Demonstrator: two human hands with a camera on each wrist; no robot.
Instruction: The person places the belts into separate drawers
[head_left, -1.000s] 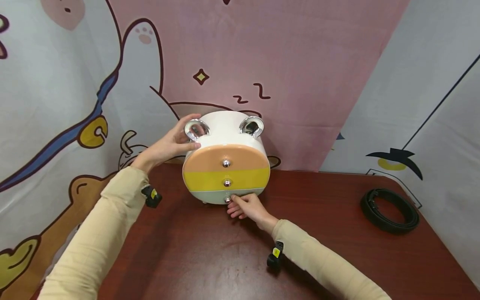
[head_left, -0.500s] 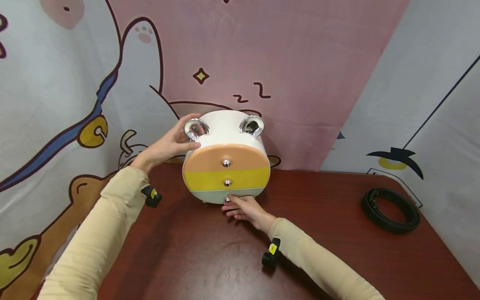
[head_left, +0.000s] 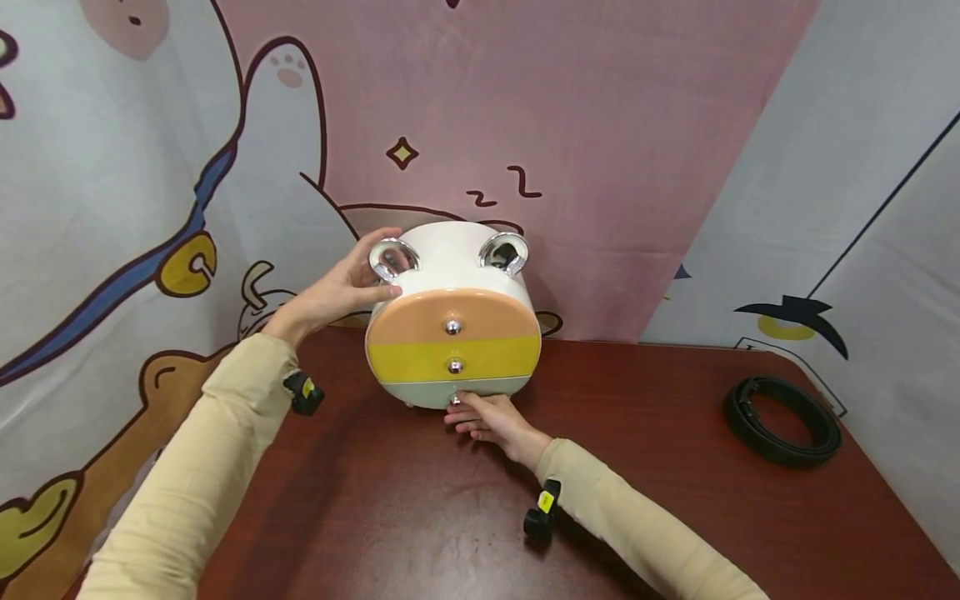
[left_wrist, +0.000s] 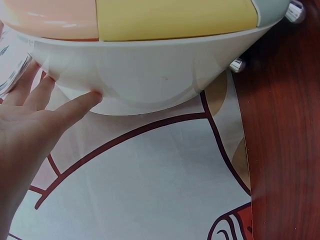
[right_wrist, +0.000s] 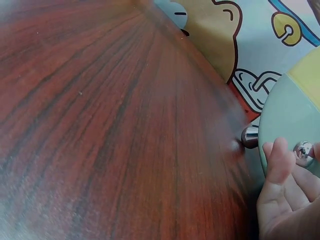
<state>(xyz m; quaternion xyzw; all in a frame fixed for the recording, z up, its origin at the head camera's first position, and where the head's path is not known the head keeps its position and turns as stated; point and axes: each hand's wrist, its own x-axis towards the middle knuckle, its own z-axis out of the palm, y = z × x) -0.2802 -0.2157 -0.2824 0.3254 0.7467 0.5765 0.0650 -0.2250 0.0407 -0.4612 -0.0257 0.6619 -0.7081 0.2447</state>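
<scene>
A person in pale sleeves (head_left: 622, 508) works at the low front of a white drawer cabinet (head_left: 450, 254), set on a red-brown table (head_left: 360, 517) nr. a cartoon-print backdrop (head_left: 585, 167). The R hand (head_left: 498, 421) pinches the bottom knob (head_left: 455, 401); its grip is partly cut off at the edge of the R wrist view, so exact fingertip contact is hard to tell. The L hand (head_left: 341, 287) rests spread on the cabinet's side by a chrome ear (head_left: 394, 258), thumb straight. The green bottom drawer (head_left: 405, 392) looks closed, as do the yellow middle drawer (head_left: 405, 363) and orange top drawer (head_left: 408, 315). A black coil (head_left: 791, 452), poss. a belt, lies well apart on the table's R side.

The step in hand appears to be a pull on the bottom drawer. Done well, it calls for a level, straight line toward the person, w/ no twist, as the smooth round knob could slip. The L hand should press back & down meanwhile, or the cabinet might creep fwd on its small chrome feet (left_wrist: 237, 65). W/ the knob so low, R knuckles need to clear the table; ease off if the drawer binds or cants.
</scene>
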